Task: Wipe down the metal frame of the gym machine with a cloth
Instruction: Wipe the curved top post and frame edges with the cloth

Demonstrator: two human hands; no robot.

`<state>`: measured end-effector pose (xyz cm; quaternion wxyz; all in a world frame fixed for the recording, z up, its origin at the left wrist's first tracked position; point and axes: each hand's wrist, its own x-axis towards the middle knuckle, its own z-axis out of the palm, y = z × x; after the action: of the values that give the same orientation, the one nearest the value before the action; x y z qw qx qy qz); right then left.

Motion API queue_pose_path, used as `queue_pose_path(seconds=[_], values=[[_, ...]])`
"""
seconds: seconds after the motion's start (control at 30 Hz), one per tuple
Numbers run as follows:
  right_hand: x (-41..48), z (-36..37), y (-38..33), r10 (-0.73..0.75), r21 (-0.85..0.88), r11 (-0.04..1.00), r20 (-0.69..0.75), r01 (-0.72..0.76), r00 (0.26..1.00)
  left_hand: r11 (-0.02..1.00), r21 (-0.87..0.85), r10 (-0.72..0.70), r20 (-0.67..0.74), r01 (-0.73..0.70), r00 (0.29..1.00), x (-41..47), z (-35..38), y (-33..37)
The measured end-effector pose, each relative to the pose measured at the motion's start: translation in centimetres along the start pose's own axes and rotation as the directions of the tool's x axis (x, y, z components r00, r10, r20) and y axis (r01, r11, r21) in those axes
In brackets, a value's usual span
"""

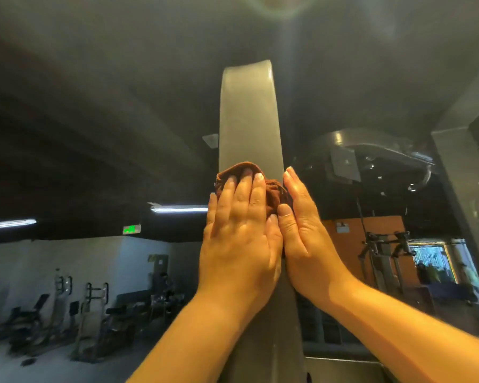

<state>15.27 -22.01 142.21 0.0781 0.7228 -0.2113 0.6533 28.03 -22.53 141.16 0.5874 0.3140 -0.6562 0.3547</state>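
A grey metal upright (249, 117) of the gym machine's frame rises straight ahead of me toward the ceiling. A brown cloth (274, 193) is bunched against it at about mid height. My left hand (239, 233) lies flat on the front of the upright, its straight fingers pressing the cloth onto the metal. My right hand (306, 230) lies against the upright's right side with straight fingers, its thumb touching the cloth. Most of the cloth is hidden under my hands.
A second grey frame post (465, 205) stands at the right, with a curved metal arm and handle (393, 150) beside it. Exercise machines (94, 322) line the far left wall. More equipment (385, 258) stands before an orange wall at the right.
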Motion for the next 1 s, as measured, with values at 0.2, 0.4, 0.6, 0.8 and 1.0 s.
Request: queue_pose_path(seconds=[0.2, 0.4, 0.6, 0.8, 1.0], values=[[0.3, -0.6, 0.8, -0.01, 0.079, 0.997, 0.04, 0.006, 0.999, 0.999, 0.046, 0.012, 0.016, -0.013, 1.0, -3.7, 1.2, 0.4], [4.3, -1.9, 0.0, -0.074, 0.018, 0.997, -0.015, 0.074, 0.997, 0.99, -0.085, -0.106, 0.077, 0.112, 0.991, 4.3, -0.5, 1.2], [6.3, -2.0, -0.6, -0.119, 0.039, 0.992, -0.047, 0.12, 0.992, 0.974, -0.136, -0.169, 0.097, 0.181, 0.981, 9.7, -1.2, 1.2], [5.9, -1.7, 0.2, -0.137, 0.08, 0.987, -0.067, 0.142, 0.988, 0.995, -0.069, -0.068, 0.09, 0.074, 0.994, 5.6, -0.9, 0.9], [6.6, -1.1, 0.8, -0.148, 0.064, 0.986, -0.103, 0.155, 0.984, 0.976, -0.077, -0.202, 0.019, 0.203, 0.979, 18.8, -1.1, -0.6]])
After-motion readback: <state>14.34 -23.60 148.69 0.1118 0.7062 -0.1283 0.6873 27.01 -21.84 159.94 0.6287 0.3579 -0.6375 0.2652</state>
